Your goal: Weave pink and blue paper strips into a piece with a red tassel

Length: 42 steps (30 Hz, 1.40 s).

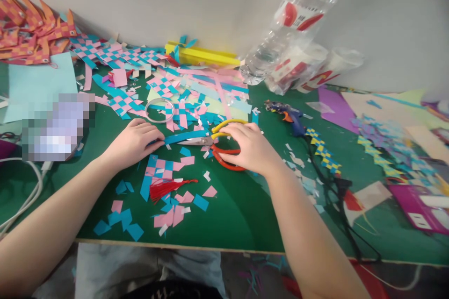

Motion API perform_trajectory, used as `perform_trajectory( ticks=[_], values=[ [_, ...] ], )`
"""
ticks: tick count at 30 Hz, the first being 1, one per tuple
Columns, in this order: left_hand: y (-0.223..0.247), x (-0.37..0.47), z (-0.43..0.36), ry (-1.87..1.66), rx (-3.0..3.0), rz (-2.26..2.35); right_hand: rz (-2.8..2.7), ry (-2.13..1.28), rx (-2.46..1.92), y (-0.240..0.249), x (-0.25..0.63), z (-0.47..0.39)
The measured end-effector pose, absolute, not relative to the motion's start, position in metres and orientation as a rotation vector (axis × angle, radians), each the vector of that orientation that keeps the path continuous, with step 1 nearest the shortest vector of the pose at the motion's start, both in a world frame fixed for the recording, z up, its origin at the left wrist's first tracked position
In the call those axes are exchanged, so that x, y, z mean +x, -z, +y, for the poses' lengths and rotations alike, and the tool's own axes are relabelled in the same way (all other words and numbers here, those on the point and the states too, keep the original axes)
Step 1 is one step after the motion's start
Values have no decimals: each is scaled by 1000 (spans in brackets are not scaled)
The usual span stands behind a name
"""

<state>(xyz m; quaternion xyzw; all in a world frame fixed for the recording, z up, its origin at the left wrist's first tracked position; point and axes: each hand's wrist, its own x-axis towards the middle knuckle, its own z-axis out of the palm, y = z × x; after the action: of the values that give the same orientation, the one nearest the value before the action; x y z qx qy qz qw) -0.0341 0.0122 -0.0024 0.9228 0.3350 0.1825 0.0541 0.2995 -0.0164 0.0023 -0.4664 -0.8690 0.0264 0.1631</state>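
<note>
**Blue strip held along the scissor blades, mid-frame**

The blue paper strip (185, 137) lies at the centre of the frame: narrow, flat, plain and almost level, running along the metal blades of the scissors (208, 141). Whether it passes between the blades or over them, I cannot tell. The scissors have one yellow and one orange-red handle, spread apart.

The left hand (142, 142) pinches the strip's left end; the right hand (252, 147) grips the scissor handles. The blade tips point toward the left fingertips, so a slip or too long a closing stroke could nick them. A slack hold could let the thin strip twist and leave a crooked edge.

Just below the left hand lies a pink-and-blue woven piece (157, 168), with a red tassel (164, 189) across its lower part; a stray snip or sweeping wrist could catch either. Loose paper scraps (201, 202) litter the green bench (242, 210) around them. Right of centre, a glue gun (294, 119) rests with its dark cord trailing toward the lower right.
</note>
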Motion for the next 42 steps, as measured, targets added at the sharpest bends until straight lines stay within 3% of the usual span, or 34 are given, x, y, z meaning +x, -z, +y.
perform_trajectory(
  ticks=[42],
  values=[
    [1, -32, 13, -556, 2800, 1043, -2492, -233, -1373, -1, 294, -19]
  ],
)
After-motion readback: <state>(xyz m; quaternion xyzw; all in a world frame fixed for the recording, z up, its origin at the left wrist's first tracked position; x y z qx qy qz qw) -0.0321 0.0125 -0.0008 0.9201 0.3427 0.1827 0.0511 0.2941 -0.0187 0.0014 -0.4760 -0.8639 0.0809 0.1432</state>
